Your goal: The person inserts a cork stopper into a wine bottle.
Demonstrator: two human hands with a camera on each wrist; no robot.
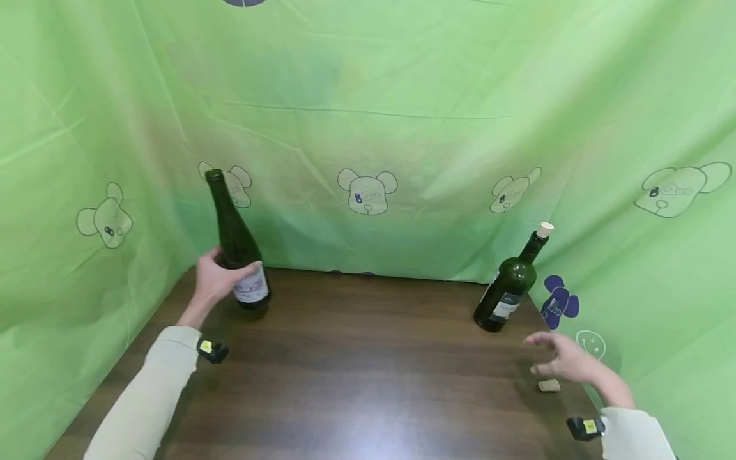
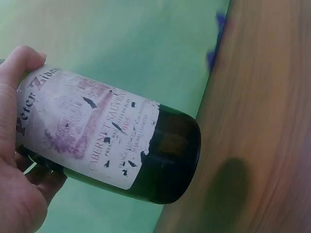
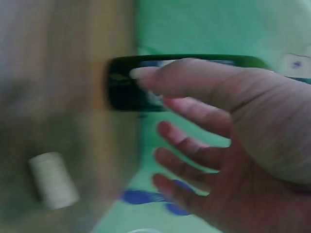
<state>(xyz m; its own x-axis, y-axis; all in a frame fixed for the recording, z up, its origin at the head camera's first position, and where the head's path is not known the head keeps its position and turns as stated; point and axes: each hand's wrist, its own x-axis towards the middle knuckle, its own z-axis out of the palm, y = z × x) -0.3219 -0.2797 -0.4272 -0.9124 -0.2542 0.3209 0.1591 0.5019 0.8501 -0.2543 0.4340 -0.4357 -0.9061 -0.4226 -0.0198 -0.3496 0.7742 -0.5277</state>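
My left hand (image 1: pixel 217 278) grips a green wine bottle (image 1: pixel 236 236) around its body. The bottle has no cork in its mouth and leans a little to the left. Its worn white label (image 2: pixel 92 126) reads Cabernet Sauvignon in the left wrist view, and a shadow under its base shows it off the table. My right hand (image 1: pixel 566 359) holds nothing, fingers apart and loosely bent, above a loose cork (image 1: pixel 549 386) lying on the table. Behind that hand stands a second dark green bottle (image 1: pixel 506 294) with a pale cork (image 1: pixel 544 230) in its neck.
The brown wooden table (image 1: pixel 368 345) carries the standing bottle and the loose cork near its right edge. Green cloth (image 1: pixel 368 140) printed with bear heads hangs along the back and both sides.
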